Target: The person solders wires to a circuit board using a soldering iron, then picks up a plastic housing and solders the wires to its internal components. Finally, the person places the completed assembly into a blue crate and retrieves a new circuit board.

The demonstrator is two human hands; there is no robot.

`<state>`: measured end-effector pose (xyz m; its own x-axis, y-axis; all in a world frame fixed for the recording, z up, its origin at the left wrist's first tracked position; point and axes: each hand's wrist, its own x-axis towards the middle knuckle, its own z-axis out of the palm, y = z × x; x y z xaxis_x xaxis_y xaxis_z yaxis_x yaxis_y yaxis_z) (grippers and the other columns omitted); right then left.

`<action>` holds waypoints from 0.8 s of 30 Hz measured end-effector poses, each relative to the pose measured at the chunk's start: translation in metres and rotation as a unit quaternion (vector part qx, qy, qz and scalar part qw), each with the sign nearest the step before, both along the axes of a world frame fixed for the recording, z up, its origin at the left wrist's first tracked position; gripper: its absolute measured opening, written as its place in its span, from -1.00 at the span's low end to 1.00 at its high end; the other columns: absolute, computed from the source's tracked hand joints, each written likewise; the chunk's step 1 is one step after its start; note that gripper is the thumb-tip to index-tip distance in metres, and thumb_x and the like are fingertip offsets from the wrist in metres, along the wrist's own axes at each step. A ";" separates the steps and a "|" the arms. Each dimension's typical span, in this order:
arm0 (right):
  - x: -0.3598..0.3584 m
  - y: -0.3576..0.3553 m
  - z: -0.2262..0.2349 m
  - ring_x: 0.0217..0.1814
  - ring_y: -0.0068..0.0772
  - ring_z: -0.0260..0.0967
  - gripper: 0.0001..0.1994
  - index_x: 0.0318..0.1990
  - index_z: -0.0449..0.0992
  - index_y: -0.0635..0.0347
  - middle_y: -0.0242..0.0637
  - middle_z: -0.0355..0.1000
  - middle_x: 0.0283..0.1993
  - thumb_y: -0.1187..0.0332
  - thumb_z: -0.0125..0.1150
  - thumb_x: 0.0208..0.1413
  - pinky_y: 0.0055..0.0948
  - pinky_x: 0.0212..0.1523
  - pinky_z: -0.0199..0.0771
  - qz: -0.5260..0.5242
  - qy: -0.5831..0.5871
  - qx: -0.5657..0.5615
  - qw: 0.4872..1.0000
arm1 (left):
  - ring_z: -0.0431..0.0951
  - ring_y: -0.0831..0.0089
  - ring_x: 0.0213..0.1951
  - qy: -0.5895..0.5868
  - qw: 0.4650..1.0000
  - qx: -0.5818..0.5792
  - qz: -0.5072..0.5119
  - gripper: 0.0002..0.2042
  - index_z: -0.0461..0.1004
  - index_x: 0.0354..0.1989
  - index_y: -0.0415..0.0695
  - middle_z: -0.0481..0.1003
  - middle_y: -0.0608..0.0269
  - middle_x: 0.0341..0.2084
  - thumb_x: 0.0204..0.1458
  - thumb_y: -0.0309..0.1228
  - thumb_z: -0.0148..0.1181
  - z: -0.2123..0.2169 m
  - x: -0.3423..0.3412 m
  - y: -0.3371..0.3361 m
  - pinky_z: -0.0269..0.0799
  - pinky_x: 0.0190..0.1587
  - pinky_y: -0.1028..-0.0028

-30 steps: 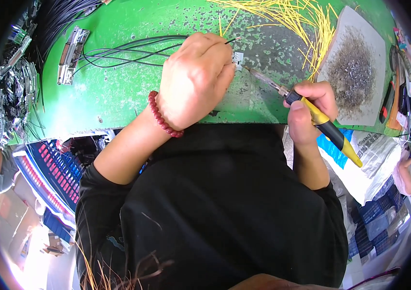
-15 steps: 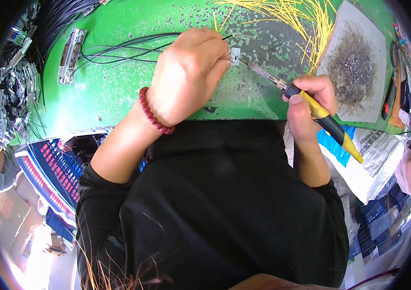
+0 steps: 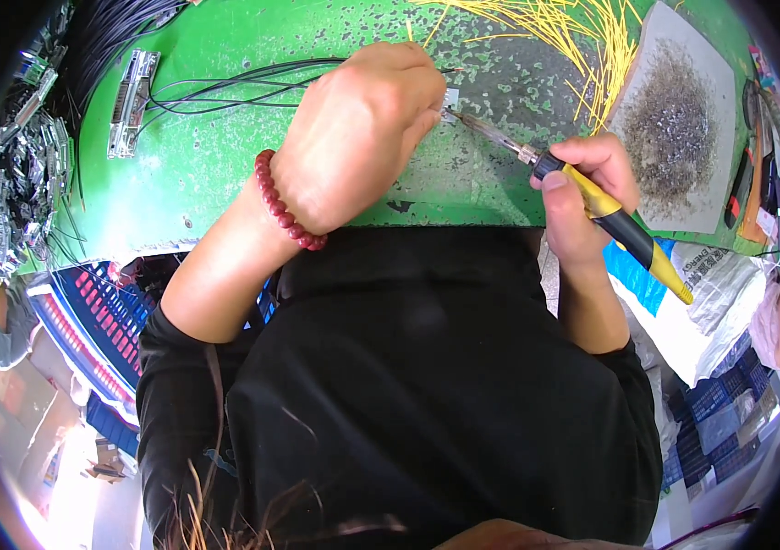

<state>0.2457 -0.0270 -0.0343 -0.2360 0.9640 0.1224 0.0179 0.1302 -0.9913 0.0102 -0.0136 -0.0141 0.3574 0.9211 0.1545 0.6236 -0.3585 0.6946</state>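
My left hand, with a red bead bracelet at the wrist, is closed over the green bench. Thin black wires run under it from the left, and one wire end pokes out past its knuckles. The fingertips are mostly hidden; they appear to pinch a wire beside a small white piece. In my right hand is a yellow and black soldering iron, gripped like a pen. Its tip points left and reaches the lower edge of the white piece, close to my left fingers.
A silvery metal strip-like part lies left, joined to the black wires. Many similar parts are heaped at the far left. Loose yellow wires lie at the back right, beside a pale board with dark crumbs. Hand tools line the right edge.
The soldering iron's tip has moved slightly left, onto or against the white piece. My left hand has shifted a little, and the wire end beyond it now sits further right.
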 end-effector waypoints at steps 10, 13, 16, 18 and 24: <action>0.000 0.000 -0.004 -0.48 -0.73 0.23 -0.79 -0.24 0.38 0.30 -0.42 0.37 -0.46 0.45 0.27 0.03 -0.67 -0.45 0.22 -0.015 0.005 0.000 1.000 | 0.49 0.09 -0.29 0.001 1.000 0.004 0.003 -0.92 0.45 -0.44 -0.29 0.47 0.07 -0.42 -0.12 -0.63 0.22 0.000 0.000 0.000 0.43 -0.21 0.31; 0.003 0.000 -0.008 -0.44 -0.65 0.31 -0.80 -0.24 0.37 0.30 -0.34 0.38 -0.42 0.44 0.24 0.04 -0.63 -0.40 0.30 -0.019 0.071 0.021 0.997 | 0.49 0.09 -0.30 0.000 1.000 0.004 0.003 -0.93 0.45 -0.44 -0.29 0.47 0.07 -0.42 -0.12 -0.62 0.21 0.000 0.001 0.001 0.43 -0.22 0.31; 0.002 -0.003 -0.004 -0.42 -0.62 0.34 -0.76 -0.19 0.35 0.29 -0.30 0.40 -0.40 0.40 0.26 0.06 -0.62 -0.37 0.35 -0.027 0.074 0.025 0.997 | 0.49 0.09 -0.30 0.001 1.000 -0.003 0.003 -0.93 0.45 -0.45 -0.28 0.47 0.07 -0.41 -0.11 -0.61 0.21 0.000 0.000 0.000 0.43 -0.22 0.30; -0.005 -0.002 0.001 -0.39 -0.59 0.37 -0.68 -0.10 0.33 0.28 -0.28 0.41 -0.39 0.34 0.27 0.10 -0.59 -0.33 0.41 -0.061 0.074 0.016 0.995 | 0.49 0.09 -0.30 0.002 1.000 -0.003 0.007 -0.93 0.45 -0.45 -0.27 0.47 0.08 -0.41 -0.11 -0.61 0.21 0.001 0.001 0.000 0.44 -0.23 0.30; -0.028 0.030 0.028 -0.48 -0.64 0.44 -0.78 -0.07 0.53 0.17 -0.32 0.52 -0.36 0.56 0.23 0.11 -0.66 -0.46 0.44 0.027 -0.123 0.018 0.992 | 0.49 0.15 -0.30 0.013 1.000 0.022 0.015 -0.93 0.42 -0.49 -0.20 0.44 0.18 -0.45 -0.08 -0.51 0.19 -0.001 0.000 0.000 0.46 -0.31 0.25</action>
<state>0.2177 0.0027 -0.0063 -0.3147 0.9450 0.0896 0.2500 0.1736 -0.9526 0.0105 -0.0138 -0.0150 0.3333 0.9241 0.1868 0.6523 -0.3691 0.6620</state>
